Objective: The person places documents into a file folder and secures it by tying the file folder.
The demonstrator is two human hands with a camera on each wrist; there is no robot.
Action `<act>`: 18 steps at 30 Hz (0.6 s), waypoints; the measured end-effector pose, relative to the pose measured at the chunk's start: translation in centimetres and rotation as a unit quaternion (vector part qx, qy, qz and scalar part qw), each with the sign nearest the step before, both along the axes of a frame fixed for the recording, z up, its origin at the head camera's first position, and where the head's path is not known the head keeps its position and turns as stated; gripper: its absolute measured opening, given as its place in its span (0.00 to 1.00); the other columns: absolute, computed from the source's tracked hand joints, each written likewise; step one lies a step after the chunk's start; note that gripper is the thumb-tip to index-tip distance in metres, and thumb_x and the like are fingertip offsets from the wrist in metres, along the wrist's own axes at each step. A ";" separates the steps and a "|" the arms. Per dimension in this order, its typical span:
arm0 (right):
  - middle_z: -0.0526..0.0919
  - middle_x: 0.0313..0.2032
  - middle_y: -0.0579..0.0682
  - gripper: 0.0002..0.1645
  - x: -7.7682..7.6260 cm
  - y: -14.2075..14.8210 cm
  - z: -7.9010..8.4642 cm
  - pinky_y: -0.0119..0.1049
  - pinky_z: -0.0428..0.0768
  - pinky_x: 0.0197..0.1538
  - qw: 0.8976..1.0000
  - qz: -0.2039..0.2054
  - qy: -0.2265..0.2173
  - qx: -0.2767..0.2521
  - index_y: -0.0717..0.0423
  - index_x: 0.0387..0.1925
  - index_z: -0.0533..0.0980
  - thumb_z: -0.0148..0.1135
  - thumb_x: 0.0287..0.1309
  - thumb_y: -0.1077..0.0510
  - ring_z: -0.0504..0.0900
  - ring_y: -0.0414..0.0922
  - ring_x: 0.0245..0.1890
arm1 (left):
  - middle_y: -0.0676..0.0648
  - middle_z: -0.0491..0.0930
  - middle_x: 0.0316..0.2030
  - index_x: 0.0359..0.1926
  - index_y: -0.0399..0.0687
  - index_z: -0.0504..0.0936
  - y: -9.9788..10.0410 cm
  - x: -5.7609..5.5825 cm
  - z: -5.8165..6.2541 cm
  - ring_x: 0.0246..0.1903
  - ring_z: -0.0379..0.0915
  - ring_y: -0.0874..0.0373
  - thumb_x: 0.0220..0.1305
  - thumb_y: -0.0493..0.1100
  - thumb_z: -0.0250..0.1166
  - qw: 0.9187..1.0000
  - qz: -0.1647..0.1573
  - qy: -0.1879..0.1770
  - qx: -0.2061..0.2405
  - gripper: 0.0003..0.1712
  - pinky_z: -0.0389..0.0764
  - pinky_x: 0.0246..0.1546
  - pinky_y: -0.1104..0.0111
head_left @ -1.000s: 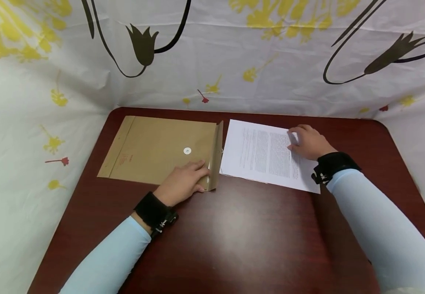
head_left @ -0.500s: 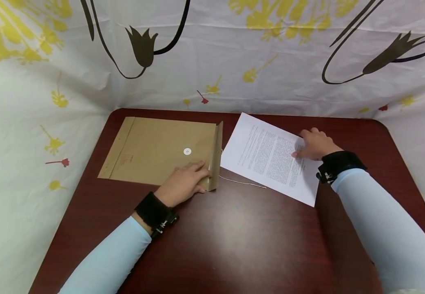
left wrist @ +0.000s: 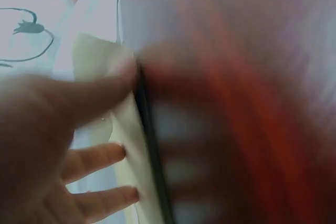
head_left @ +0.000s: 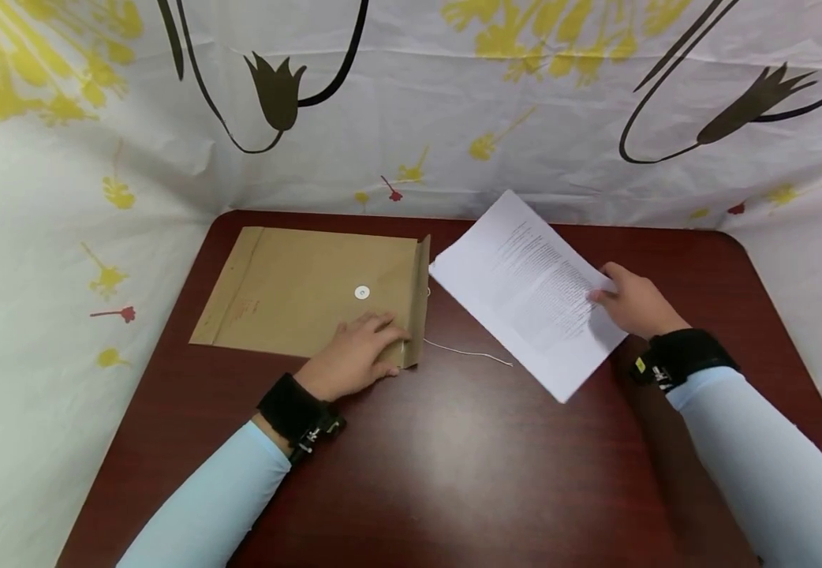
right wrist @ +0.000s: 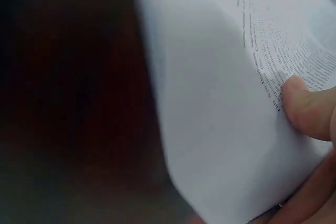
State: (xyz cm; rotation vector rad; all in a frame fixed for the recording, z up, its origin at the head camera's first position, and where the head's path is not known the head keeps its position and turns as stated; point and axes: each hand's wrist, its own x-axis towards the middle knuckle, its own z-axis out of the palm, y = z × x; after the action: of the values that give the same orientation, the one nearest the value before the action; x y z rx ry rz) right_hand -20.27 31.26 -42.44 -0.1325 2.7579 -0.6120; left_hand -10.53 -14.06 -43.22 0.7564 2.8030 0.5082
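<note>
A brown paper document envelope (head_left: 304, 268) lies flat at the left, with a white button and an unfolded flap (head_left: 420, 296) on its right end. My left hand (head_left: 354, 353) rests on its near right corner beside the flap, fingers extended; in the left wrist view the fingers (left wrist: 97, 162) touch the brown paper. To the right, my right hand (head_left: 638, 301) grips the printed sheets of paper (head_left: 524, 284) by their right edge, tilted and partly raised. The right wrist view has the thumb (right wrist: 307, 109) on top and the other fingers underneath.
A thin white string (head_left: 471, 353) trails from the flap across the dark red wooden table (head_left: 453, 465). Behind the table hangs a white cloth (head_left: 411, 102) with yellow, red and dark flower prints. Sleeved forearms reach in from both sides.
My right hand has moved right and nearer, turning the printed sheets clockwise and lifting them. The string, covered at first, now shows. My left hand stays on the envelope.
</note>
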 end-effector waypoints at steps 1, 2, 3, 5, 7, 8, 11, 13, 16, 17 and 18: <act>0.73 0.53 0.70 0.29 0.5 0.3 -0.1 0.58 0.72 0.48 1.000 -0.008 0.008 -0.015 0.67 0.61 0.62 0.55 0.73 0.49 0.72 0.61 0.46 | 0.41 0.68 0.69 0.67 0.56 0.74 0.0 -0.1 0.1 0.70 0.62 0.41 0.66 0.59 0.66 1.000 0.000 0.000 0.014 0.31 0.66 0.65 0.40; 0.74 0.52 0.68 0.28 1.0 0.5 -0.1 0.57 0.71 0.47 0.999 -0.018 0.015 -0.035 0.66 0.60 0.63 0.56 0.72 0.48 0.71 0.60 0.46 | 0.42 0.69 0.68 0.67 0.55 0.74 -0.1 -0.2 0.2 0.69 0.63 0.43 0.66 0.60 0.66 1.000 0.002 -0.003 0.028 0.32 0.67 0.66 0.44; 0.75 0.52 0.67 0.29 1.5 0.7 -0.2 0.56 0.71 0.47 0.998 -0.029 0.020 -0.055 0.65 0.60 0.64 0.57 0.72 0.47 0.71 0.60 0.46 | 0.43 0.70 0.67 0.67 0.53 0.74 -0.1 -0.3 0.3 0.68 0.64 0.45 0.66 0.60 0.65 0.999 0.005 -0.004 0.041 0.32 0.68 0.66 0.48; 0.78 0.51 0.65 0.29 2.5 0.6 -0.3 0.52 0.72 0.47 0.994 -0.048 0.030 -0.093 0.64 0.60 0.67 0.57 0.72 0.46 0.74 0.56 0.45 | 0.45 0.72 0.66 0.66 0.51 0.74 -0.3 -0.3 0.6 0.67 0.66 0.48 0.68 0.60 0.64 0.997 0.019 -0.007 0.068 0.32 0.68 0.67 0.53; 0.80 0.51 0.64 0.30 3.5 0.6 -0.3 0.46 0.76 0.44 0.986 -0.067 0.033 -0.147 0.64 0.62 0.68 0.57 0.72 0.46 0.79 0.49 0.43 | 0.46 0.73 0.64 0.65 0.50 0.75 -0.2 0.0 1.0 0.66 0.67 0.50 0.70 0.59 0.61 0.995 0.031 -0.008 0.091 0.29 0.69 0.67 0.56; 0.81 0.51 0.62 0.31 4.1 0.6 -0.3 0.43 0.78 0.42 0.981 -0.078 0.030 -0.174 0.64 0.64 0.67 0.57 0.72 0.46 0.81 0.45 0.42 | 0.47 0.74 0.63 0.64 0.50 0.76 0.0 0.2 1.1 0.65 0.69 0.52 0.72 0.59 0.60 0.994 0.035 -0.006 0.099 0.27 0.70 0.66 0.57; 0.84 0.52 0.48 0.34 5.3 0.4 -0.4 0.34 0.82 0.38 0.956 -0.113 0.003 -0.272 0.61 0.69 0.65 0.58 0.71 0.46 0.84 0.35 0.41 | 0.49 0.78 0.57 0.59 0.49 0.79 0.5 0.8 1.5 0.60 0.73 0.55 0.76 0.60 0.53 0.990 0.045 -0.007 0.134 0.25 0.74 0.62 0.58; 0.83 0.52 0.39 0.36 6.1 0.0 -0.2 0.33 0.82 0.41 0.929 -0.137 -0.022 -0.342 0.57 0.71 0.63 0.58 0.70 0.46 0.84 0.33 0.44 | 0.51 0.80 0.54 0.56 0.49 0.81 1.0 1.2 1.8 0.58 0.75 0.56 0.77 0.61 0.48 0.985 0.050 -0.023 0.163 0.26 0.75 0.61 0.58; 0.83 0.53 0.34 0.36 7.0 -1.0 0.2 0.31 0.82 0.44 0.880 -0.160 -0.057 -0.443 0.53 0.72 0.62 0.60 0.68 0.48 0.84 0.33 0.48 | 0.52 0.82 0.50 0.58 0.49 0.80 1.9 1.8 2.1 0.52 0.78 0.58 0.78 0.63 0.45 0.974 0.052 -0.072 0.209 0.29 0.78 0.56 0.59; 0.83 0.54 0.35 0.35 7.4 -1.5 0.3 0.31 0.83 0.45 0.864 -0.162 -0.066 -0.471 0.53 0.72 0.62 0.61 0.68 0.49 0.84 0.34 0.49 | 0.53 0.82 0.50 0.59 0.50 0.79 2.2 2.0 2.2 0.51 0.78 0.59 0.77 0.63 0.45 0.969 0.052 -0.092 0.222 0.29 0.78 0.55 0.59; 0.83 0.54 0.37 0.35 7.7 -1.9 0.5 0.31 0.83 0.45 0.847 -0.163 -0.074 -0.500 0.53 0.71 0.63 0.61 0.68 0.51 0.84 0.34 0.50 | 0.53 0.82 0.50 0.61 0.51 0.78 2.6 2.1 2.3 0.51 0.78 0.60 0.77 0.64 0.45 0.964 0.051 -0.115 0.234 0.30 0.79 0.54 0.59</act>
State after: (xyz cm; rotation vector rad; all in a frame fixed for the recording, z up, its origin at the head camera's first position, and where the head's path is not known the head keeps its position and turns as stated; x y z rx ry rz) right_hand -12.61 29.35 -41.96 0.1595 2.0307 -1.9912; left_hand -8.44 -11.49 -40.95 0.5821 2.5347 1.2208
